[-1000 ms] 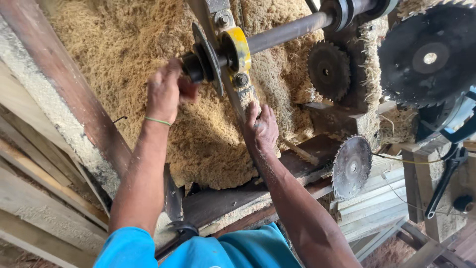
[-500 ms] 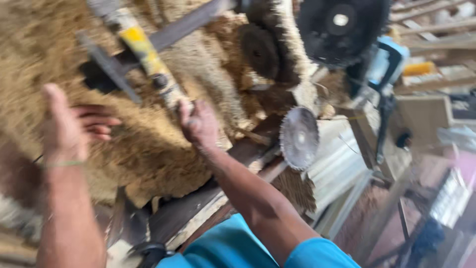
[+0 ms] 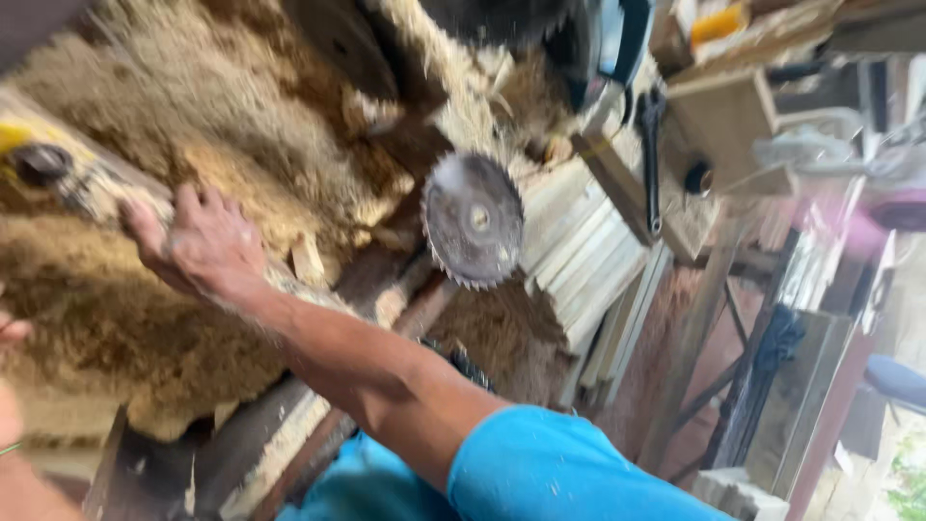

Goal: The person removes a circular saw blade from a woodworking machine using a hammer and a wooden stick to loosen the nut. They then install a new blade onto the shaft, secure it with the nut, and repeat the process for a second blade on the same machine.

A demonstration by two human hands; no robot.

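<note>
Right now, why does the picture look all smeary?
In the head view, motion blur streaks everything: the right hand on the yellow-marked bar is soft, the sawdust pile smears, the round saw blade is clearest, and bright daylight washes out the right edge.

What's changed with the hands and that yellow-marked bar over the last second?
The view has swung right. The left hand has come off the black hub it was gripping and now shows only at the left edge, holding nothing visible. The right hand stays closed on the lower end of the yellow-marked bar. The loose saw blade and the sawdust pile look unchanged.
</note>
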